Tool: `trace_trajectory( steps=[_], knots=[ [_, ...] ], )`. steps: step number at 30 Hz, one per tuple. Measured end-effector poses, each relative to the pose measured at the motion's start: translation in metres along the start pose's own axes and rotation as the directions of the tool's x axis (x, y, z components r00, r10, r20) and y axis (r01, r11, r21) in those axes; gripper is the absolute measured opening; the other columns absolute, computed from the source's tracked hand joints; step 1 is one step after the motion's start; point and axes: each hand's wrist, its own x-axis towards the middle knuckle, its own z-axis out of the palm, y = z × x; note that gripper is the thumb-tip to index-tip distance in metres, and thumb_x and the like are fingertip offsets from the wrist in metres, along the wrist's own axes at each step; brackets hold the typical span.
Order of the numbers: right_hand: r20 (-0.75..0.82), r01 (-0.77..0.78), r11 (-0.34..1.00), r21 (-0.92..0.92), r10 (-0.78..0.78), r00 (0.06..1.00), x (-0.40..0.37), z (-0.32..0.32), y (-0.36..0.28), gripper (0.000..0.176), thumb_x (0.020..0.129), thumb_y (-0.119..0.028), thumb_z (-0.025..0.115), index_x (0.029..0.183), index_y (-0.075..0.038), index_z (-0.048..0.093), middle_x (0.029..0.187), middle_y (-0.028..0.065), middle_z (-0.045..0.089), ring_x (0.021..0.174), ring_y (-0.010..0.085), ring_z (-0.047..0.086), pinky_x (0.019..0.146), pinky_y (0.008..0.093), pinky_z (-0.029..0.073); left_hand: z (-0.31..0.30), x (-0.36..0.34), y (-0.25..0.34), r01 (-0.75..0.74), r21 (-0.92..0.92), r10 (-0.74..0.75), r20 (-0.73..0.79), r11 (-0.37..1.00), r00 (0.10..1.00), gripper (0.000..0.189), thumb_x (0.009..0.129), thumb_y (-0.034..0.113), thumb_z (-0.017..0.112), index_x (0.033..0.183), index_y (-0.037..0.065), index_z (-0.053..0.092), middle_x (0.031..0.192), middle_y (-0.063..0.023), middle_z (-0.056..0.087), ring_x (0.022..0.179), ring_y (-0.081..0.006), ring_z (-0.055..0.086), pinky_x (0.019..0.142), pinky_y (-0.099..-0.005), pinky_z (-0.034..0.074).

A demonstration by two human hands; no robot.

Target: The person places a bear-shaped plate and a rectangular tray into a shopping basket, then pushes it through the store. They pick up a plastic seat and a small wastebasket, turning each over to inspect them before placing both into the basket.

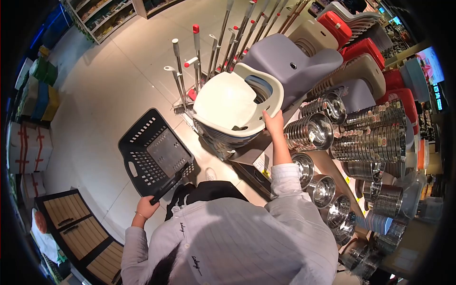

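Observation:
My left hand [147, 207] grips the handle of an empty black plastic shopping basket [154, 151] that hangs at my left side above the floor. My right hand [273, 120] reaches forward and holds the rim of a cream plastic chair [228, 102], the top one of a stack. The chair is tilted up off the stack beneath it. A grey plastic chair [289, 61] stands right behind it.
Stacks of steel bowls [311, 130] and steel pots fill the shelves at the right. Stacked red, beige and grey chairs [361, 47] sit beyond. Several mop handles [209, 52] stand upright ahead. Shelving [102, 16] lines the far left, and wooden crates [71, 223] lie at the lower left.

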Motion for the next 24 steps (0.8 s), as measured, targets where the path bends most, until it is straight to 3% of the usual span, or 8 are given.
trace_trajectory(
  steps=[1, 2, 4, 9, 17, 20, 24],
  knots=[
    [0.1, -0.157, 0.977, 0.147, 0.143, 0.985, 0.002, 0.0, 0.001, 0.04, 0.073, -0.021, 0.061, 0.102, 0.004, 0.048, 0.081, 0.0164, 0.059, 0.065, 0.0247, 0.061, 0.048, 0.0323, 0.049, -0.004, 0.005, 0.0, 0.024, -0.015, -0.024, 0.002, 1.0, 1.0, 0.023, 0.065, 0.022, 0.06, 0.071, 0.0, 0.059, 0.061, -0.0203, 0.054, 0.059, -0.0353, 0.054, 0.054, -0.0372, 0.043],
    [0.098, -0.158, 0.977, 0.141, 0.145, 0.985, 0.005, -0.003, 0.003, 0.04, 0.073, -0.021, 0.061, 0.102, 0.004, 0.048, 0.081, 0.0164, 0.059, 0.065, 0.0247, 0.061, 0.048, 0.0323, 0.049, -0.006, 0.011, -0.002, 0.022, -0.019, -0.022, 0.008, 1.0, 1.0, 0.023, 0.065, 0.022, 0.06, 0.071, 0.0, 0.059, 0.061, -0.0203, 0.054, 0.059, -0.0353, 0.054, 0.054, -0.0372, 0.043],
    [0.401, -0.37, 0.846, 0.384, 0.208, 0.892, 0.004, -0.017, -0.009, 0.035, 0.074, -0.015, 0.055, 0.102, 0.004, 0.048, 0.08, 0.0127, 0.059, 0.053, 0.0183, 0.057, 0.036, 0.0251, 0.045, -0.012, 0.017, -0.003, 0.003, -0.082, -0.006, -0.031, 0.997, 1.0, 0.023, 0.066, 0.022, 0.06, 0.071, -0.001, 0.059, 0.061, -0.0197, 0.054, 0.057, -0.0342, 0.054, 0.054, -0.0369, 0.043],
    [0.305, -0.341, 0.854, 0.392, 0.228, 0.925, 0.0, -0.015, -0.017, 0.025, 0.071, -0.007, 0.05, 0.092, 0.006, 0.052, 0.066, 0.0107, 0.057, 0.045, 0.0158, 0.053, 0.034, 0.0254, 0.039, -0.027, 0.036, -0.011, -0.022, -0.043, 0.019, -0.048, 0.999, 0.999, 0.023, 0.066, 0.021, 0.06, 0.071, -0.001, 0.059, 0.061, -0.0192, 0.055, 0.057, -0.0328, 0.055, 0.054, -0.0362, 0.043],
    [0.291, -0.389, 0.804, 0.449, 0.28, 0.915, 0.002, -0.014, -0.02, 0.026, 0.069, -0.008, 0.053, 0.091, 0.006, 0.053, 0.069, 0.0117, 0.058, 0.042, 0.0159, 0.052, 0.031, 0.0245, 0.038, -0.041, 0.048, -0.013, -0.006, -0.083, 0.001, -0.055, 0.997, 0.998, 0.024, 0.066, 0.022, 0.06, 0.072, -0.002, 0.06, 0.062, -0.0198, 0.055, 0.058, -0.0333, 0.055, 0.055, -0.0361, 0.043],
    [0.254, -0.309, 0.807, 0.504, 0.204, 0.945, 0.009, -0.033, -0.054, 0.023, 0.07, -0.008, 0.053, 0.088, 0.005, 0.053, 0.064, 0.0095, 0.056, 0.039, 0.0148, 0.049, 0.03, 0.0241, 0.037, -0.043, 0.051, -0.017, -0.007, -0.077, 0.001, -0.075, 0.997, 0.997, 0.025, 0.066, 0.022, 0.061, 0.073, -0.002, 0.06, 0.062, -0.0198, 0.055, 0.058, -0.0332, 0.055, 0.055, -0.0363, 0.043],
    [0.288, -0.311, 0.828, 0.468, 0.19, 0.939, 0.031, -0.108, -0.122, 0.018, 0.07, -0.009, 0.05, 0.083, 0.003, 0.054, 0.057, 0.0064, 0.053, 0.033, 0.0108, 0.042, 0.029, 0.0218, 0.031, -0.042, 0.058, -0.025, -0.028, -0.091, 0.021, -0.083, 0.995, 0.996, 0.025, 0.067, 0.022, 0.061, 0.074, -0.002, 0.06, 0.062, -0.0197, 0.055, 0.058, -0.033, 0.056, 0.055, -0.0364, 0.043]
  ],
)
